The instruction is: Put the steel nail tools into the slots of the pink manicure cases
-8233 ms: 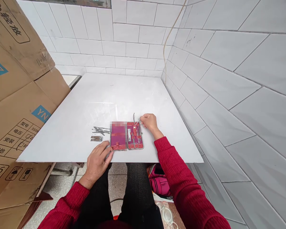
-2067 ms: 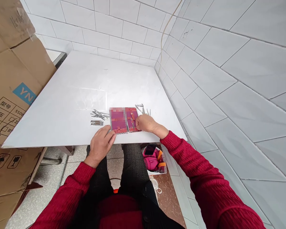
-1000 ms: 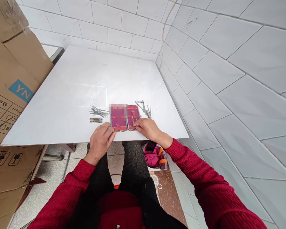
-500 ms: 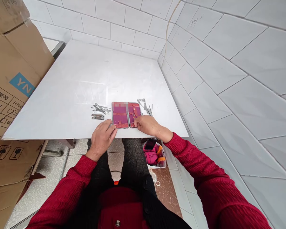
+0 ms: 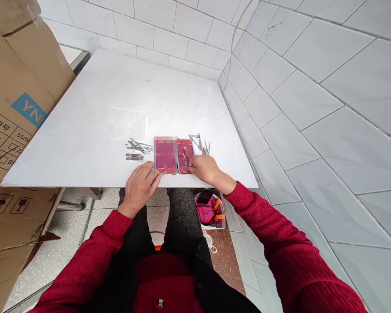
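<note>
A red and purple manicure case (image 5: 166,161) lies open near the table's front edge. My left hand (image 5: 140,184) grips its left front corner between thumb and fingers. In the right half of the case, a pair of small scissors (image 5: 185,161) sits under a red strap. My right hand (image 5: 206,169) is closed, with its fingertips pinching the scissors' handle loops and partly hiding them. Left of the case are several thin metal tools (image 5: 140,146) in a pile and nail clippers (image 5: 134,157). More metal tools, nippers (image 5: 195,138) among them, lie just beyond my right hand.
The white table (image 5: 84,113) meets tiled walls behind and on the right. A large cardboard box (image 5: 29,78) stands at the left. Below the front edge, a container (image 5: 211,213) holds a pink bag and a dark phone-like object.
My right hand has shifted slightly right against the case, so more of the scissors shows. My left hand stays at the case's corner. The camera view has tilted slightly.
</note>
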Demonstrator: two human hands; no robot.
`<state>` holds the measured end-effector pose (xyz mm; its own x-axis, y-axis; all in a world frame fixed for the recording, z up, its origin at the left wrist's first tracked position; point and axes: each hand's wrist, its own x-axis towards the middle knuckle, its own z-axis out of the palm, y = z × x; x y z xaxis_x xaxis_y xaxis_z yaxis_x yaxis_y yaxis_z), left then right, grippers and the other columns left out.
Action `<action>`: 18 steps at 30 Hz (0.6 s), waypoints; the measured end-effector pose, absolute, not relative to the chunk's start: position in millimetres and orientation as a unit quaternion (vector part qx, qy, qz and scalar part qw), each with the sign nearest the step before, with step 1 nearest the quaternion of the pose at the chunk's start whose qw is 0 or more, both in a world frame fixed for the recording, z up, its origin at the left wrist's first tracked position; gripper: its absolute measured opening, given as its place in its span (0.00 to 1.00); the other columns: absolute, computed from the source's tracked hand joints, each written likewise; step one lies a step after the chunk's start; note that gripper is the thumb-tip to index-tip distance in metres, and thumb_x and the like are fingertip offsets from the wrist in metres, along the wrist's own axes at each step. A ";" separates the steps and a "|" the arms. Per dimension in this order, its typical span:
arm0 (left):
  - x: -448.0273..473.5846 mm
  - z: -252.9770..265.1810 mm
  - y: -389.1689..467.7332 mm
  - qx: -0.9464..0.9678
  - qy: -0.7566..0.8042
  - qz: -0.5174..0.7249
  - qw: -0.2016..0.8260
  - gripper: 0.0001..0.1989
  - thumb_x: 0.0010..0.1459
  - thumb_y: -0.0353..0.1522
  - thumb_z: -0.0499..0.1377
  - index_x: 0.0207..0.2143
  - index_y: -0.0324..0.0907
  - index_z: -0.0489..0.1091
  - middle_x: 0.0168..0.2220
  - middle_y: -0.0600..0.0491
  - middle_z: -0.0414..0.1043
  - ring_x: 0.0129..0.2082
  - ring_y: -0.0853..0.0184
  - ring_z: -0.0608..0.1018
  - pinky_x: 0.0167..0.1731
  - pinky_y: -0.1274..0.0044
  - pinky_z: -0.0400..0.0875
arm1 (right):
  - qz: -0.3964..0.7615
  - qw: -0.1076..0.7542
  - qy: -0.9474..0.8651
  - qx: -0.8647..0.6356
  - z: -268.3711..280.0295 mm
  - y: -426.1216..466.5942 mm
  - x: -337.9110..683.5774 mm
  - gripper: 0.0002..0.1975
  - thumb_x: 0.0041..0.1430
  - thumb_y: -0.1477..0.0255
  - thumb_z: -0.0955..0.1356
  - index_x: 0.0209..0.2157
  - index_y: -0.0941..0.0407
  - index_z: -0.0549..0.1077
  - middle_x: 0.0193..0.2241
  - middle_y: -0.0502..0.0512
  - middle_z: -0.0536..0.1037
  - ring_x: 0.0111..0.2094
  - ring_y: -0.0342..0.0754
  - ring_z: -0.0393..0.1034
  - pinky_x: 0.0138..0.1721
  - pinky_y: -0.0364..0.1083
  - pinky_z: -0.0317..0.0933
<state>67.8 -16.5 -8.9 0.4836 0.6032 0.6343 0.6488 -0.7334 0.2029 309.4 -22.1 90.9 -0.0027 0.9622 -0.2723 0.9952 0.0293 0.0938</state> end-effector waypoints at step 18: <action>68.0 -7.1 -12.8 -0.855 -0.364 -0.367 -0.053 0.09 0.69 0.32 0.54 0.44 0.43 0.74 0.52 0.42 0.74 0.55 0.54 0.75 0.55 0.61 0.71 | -0.105 0.105 0.627 0.764 92.2 -16.8 290.5 0.13 0.63 0.71 0.69 0.46 0.61 0.81 0.38 0.68 0.84 0.46 0.59 0.79 0.41 0.46 0.67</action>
